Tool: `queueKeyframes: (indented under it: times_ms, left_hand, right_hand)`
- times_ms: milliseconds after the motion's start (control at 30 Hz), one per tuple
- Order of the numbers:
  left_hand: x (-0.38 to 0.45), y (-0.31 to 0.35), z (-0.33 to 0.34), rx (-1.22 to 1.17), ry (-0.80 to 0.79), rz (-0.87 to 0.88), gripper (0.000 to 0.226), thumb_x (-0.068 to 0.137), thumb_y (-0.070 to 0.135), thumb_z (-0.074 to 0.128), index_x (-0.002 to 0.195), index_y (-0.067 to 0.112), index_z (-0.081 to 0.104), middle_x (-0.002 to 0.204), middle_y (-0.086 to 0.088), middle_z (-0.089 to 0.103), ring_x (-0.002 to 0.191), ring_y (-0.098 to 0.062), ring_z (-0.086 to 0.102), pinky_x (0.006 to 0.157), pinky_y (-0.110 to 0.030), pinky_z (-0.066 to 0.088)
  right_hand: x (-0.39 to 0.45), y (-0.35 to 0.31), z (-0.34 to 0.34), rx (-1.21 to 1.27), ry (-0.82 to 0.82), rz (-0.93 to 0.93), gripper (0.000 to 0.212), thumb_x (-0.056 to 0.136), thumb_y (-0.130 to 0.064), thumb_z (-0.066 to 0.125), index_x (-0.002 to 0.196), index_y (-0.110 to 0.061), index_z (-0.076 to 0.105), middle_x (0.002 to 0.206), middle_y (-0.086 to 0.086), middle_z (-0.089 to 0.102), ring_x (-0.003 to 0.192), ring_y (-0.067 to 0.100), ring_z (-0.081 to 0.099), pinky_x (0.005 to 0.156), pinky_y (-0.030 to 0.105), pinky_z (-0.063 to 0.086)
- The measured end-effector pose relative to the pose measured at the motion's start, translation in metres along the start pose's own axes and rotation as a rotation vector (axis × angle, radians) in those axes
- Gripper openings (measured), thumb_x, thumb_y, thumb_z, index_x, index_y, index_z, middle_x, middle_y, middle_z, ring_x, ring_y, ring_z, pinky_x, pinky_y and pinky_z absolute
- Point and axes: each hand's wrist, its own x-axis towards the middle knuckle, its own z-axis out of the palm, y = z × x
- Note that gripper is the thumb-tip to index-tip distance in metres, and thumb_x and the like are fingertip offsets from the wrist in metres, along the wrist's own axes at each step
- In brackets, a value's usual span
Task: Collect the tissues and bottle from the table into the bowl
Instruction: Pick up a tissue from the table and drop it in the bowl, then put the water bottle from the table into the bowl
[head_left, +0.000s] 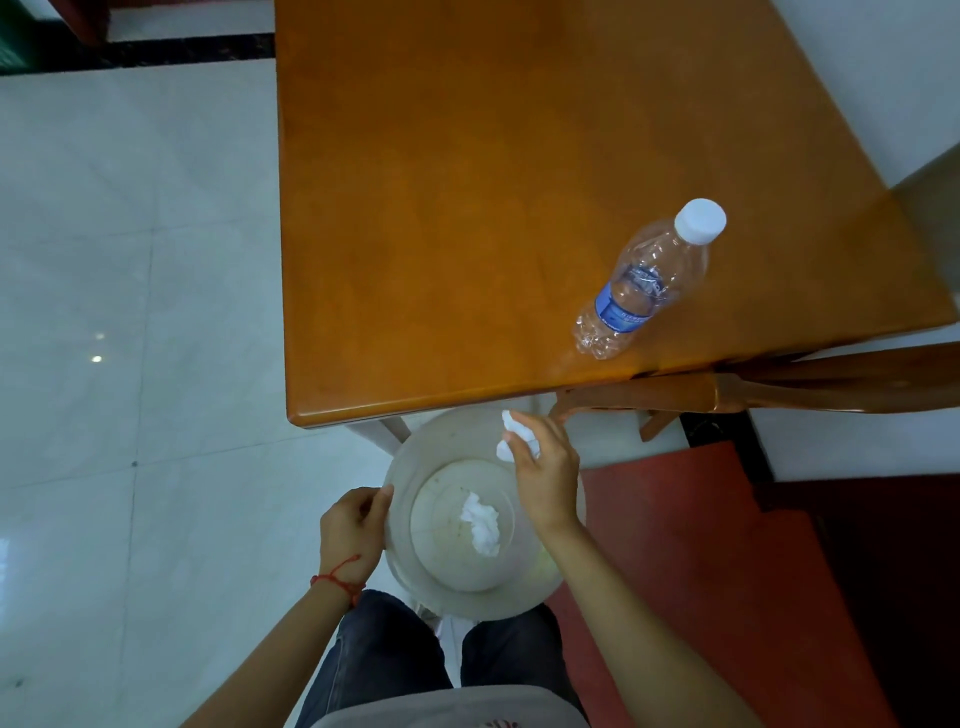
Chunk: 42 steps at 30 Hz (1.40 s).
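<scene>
A pale round bowl (415, 457) hangs below the near edge of the table, held at its left rim by my left hand (353, 530). One crumpled white tissue (480, 522) lies in the bowl's bottom. My right hand (545, 467) is over the bowl's far right side, fingers closed on a second crumpled tissue (514, 431). An empty clear plastic bottle (644, 286) with a white cap and blue label stands on the orange wooden table (441, 208) near its right front edge.
A wooden chair (779, 389) is tucked under the table's right front corner. White tiled floor spreads to the left, and a red carpet (701, 519) lies to the right. My legs are directly under the bowl.
</scene>
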Motion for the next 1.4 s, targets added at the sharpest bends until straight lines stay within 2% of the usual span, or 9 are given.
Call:
queueKeyframes:
  times_ms: [67,233,333,467,667,800,900,1133,1400]
  left_hand:
    - [-0.002,0.002,0.002,-0.005,-0.001,0.002,0.031,0.090,0.024,0.048,0.083,0.000,0.068,0.076,-0.010,0.062,0.072,-0.027,0.055,0.072,-0.032,0.040]
    - [-0.008,0.007,0.005,-0.015,-0.012,0.021,0.033,0.090,0.025,0.048,0.080,0.000,0.067,0.073,-0.012,0.062,0.069,-0.028,0.055,0.071,-0.031,0.040]
    - [-0.011,0.009,0.007,-0.025,-0.028,0.031,0.030,0.090,0.024,0.048,0.078,0.003,0.066,0.074,-0.012,0.062,0.070,-0.028,0.055,0.072,-0.032,0.040]
    - [-0.013,0.015,0.010,-0.031,-0.044,0.056,0.028,0.090,0.025,0.048,0.072,0.009,0.062,0.071,-0.014,0.062,0.070,-0.030,0.055,0.071,-0.032,0.040]
    - [-0.017,0.026,0.013,-0.041,-0.040,0.091,0.029,0.090,0.025,0.048,0.068,0.012,0.061,0.060,-0.002,0.057,0.063,-0.025,0.053,0.059,-0.023,0.038]
    - [-0.019,0.035,0.013,-0.051,-0.025,0.102,0.029,0.091,0.023,0.048,0.073,0.005,0.063,0.068,-0.011,0.059,0.065,-0.028,0.053,0.070,-0.030,0.039]
    - [-0.019,0.039,0.015,-0.042,-0.014,0.111,0.031,0.091,0.023,0.048,0.081,0.000,0.066,0.074,-0.013,0.060,0.068,-0.028,0.053,0.073,-0.032,0.041]
    - [-0.018,0.043,0.017,-0.022,-0.003,0.101,0.034,0.091,0.025,0.047,0.086,-0.002,0.067,0.078,-0.011,0.061,0.072,-0.030,0.055,0.079,-0.038,0.045]
    - [-0.018,0.044,0.018,-0.021,0.006,0.085,0.034,0.091,0.026,0.047,0.089,-0.002,0.067,0.080,-0.012,0.062,0.074,-0.031,0.057,0.082,-0.041,0.047]
  right_hand:
    - [-0.016,0.005,-0.003,-0.022,-0.049,0.042,0.024,0.083,-0.003,0.061,0.107,-0.007,0.064,0.103,-0.002,0.062,0.101,0.018,0.056,0.084,-0.001,0.033]
    - [-0.034,0.008,-0.012,-0.068,-0.184,0.154,0.037,0.082,-0.012,0.065,0.118,-0.010,0.058,0.118,0.008,0.063,0.114,0.020,0.053,0.093,0.019,0.035]
    - [-0.034,0.004,-0.024,-0.097,-0.181,0.120,0.047,0.079,-0.018,0.070,0.122,-0.009,0.055,0.125,0.008,0.059,0.119,0.018,0.049,0.097,0.020,0.034]
    - [-0.025,-0.014,-0.051,-0.060,-0.036,0.046,0.046,0.080,-0.015,0.068,0.123,-0.009,0.053,0.127,0.009,0.056,0.116,0.008,0.044,0.100,0.024,0.037]
    - [0.014,-0.058,-0.096,0.063,0.337,-0.152,0.050,0.077,-0.023,0.071,0.121,-0.008,0.054,0.123,-0.002,0.052,0.116,0.001,0.045,0.097,0.003,0.033]
    - [0.040,-0.082,-0.116,0.100,0.453,-0.211,0.057,0.076,-0.018,0.072,0.127,-0.009,0.047,0.133,0.002,0.047,0.125,0.014,0.045,0.104,0.018,0.037]
    - [0.059,-0.091,-0.124,0.120,0.429,-0.156,0.064,0.078,-0.020,0.071,0.133,-0.012,0.040,0.142,0.008,0.042,0.132,0.018,0.038,0.108,0.028,0.034]
    - [0.095,-0.092,-0.126,0.099,0.292,-0.014,0.079,0.076,-0.024,0.072,0.140,-0.018,0.026,0.150,0.006,0.031,0.138,0.020,0.027,0.106,0.030,0.029]
    - [0.098,-0.094,-0.128,0.079,0.265,0.005,0.065,0.076,-0.026,0.072,0.132,-0.016,0.041,0.135,0.005,0.049,0.125,0.018,0.045,0.098,0.030,0.041]
